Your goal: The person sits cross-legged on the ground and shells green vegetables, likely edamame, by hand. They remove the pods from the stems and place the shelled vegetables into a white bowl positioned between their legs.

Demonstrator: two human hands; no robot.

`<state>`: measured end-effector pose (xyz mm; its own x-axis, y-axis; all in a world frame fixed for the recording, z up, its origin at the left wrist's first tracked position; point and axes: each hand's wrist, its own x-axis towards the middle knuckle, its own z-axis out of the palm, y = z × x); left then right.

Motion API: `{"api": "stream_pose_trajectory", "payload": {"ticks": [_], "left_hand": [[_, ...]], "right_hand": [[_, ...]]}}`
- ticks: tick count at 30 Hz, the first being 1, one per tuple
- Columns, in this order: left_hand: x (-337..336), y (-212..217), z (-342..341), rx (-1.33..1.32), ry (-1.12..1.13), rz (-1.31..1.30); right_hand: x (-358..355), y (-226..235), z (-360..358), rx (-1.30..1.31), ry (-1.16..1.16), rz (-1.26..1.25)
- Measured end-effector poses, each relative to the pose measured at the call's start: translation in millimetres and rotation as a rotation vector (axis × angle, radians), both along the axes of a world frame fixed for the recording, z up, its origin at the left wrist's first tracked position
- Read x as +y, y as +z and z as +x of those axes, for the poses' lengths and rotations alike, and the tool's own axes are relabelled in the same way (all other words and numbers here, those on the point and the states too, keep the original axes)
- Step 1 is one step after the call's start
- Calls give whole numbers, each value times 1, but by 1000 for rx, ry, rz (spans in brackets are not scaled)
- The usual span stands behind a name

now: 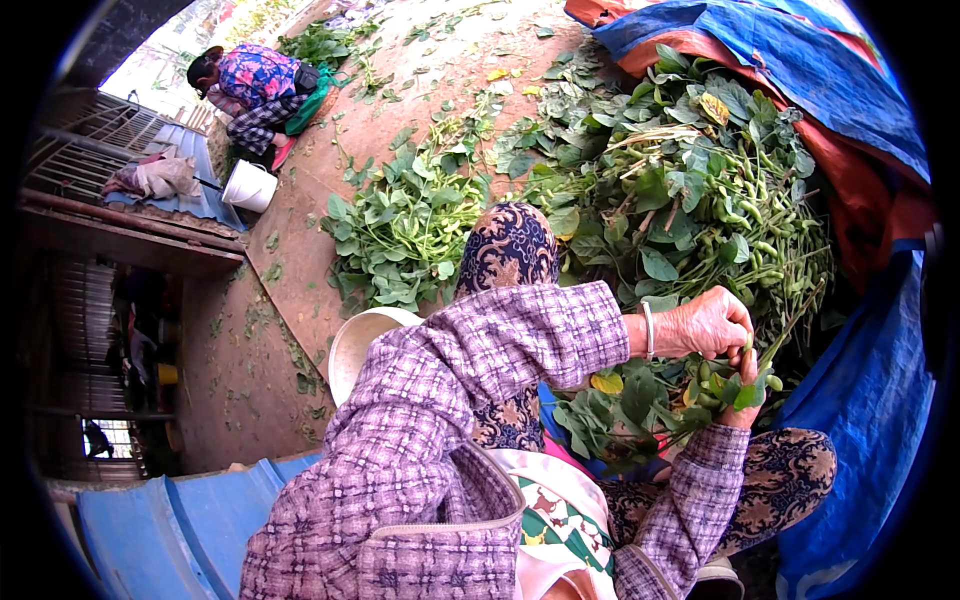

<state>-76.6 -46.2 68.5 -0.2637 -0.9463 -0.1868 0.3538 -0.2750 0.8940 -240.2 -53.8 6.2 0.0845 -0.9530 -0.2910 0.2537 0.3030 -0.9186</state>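
My left hand (698, 325), with a bracelet at its wrist, reaches across from the left with its fingers closed in a pinch. Between them shows part of a green bean pod (748, 342). Just below it, my right hand (745, 388) is closed around a leafy bean plant (640, 398), whose stem sticks up past the fingers. Its leaves hang over my lap, and the right fingers are partly hidden by leaves and pods. Beyond both hands rises a large heap of bean plants (700, 190) thick with green pods.
A pale bucket (352, 350) stands partly behind my left sleeve. A smaller leafy pile (405, 235) lies beyond my knee. Blue and orange tarpaulin (850, 400) borders the heap on the right. At the far left, another person (262, 85) sits near a white bucket (249, 187).
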Motion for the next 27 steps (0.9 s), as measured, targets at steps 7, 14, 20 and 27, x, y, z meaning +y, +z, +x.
{"api": "stream_pose_trajectory", "payload": {"ticks": [7, 14, 20, 27], "left_hand": [[0, -19, -13, 62, 79, -105], [4, 8, 7, 8, -116, -128], [-1, 2, 9, -168, -96, -262], [-4, -14, 4, -193, 81, -152]], "right_hand": [[-1, -10, 0, -157, 116, -9], [-2, -1, 3, -154, 52, 45], [-3, -7, -3, -34, 132, -15], [5, 6, 4, 294, 120, -94]]}}
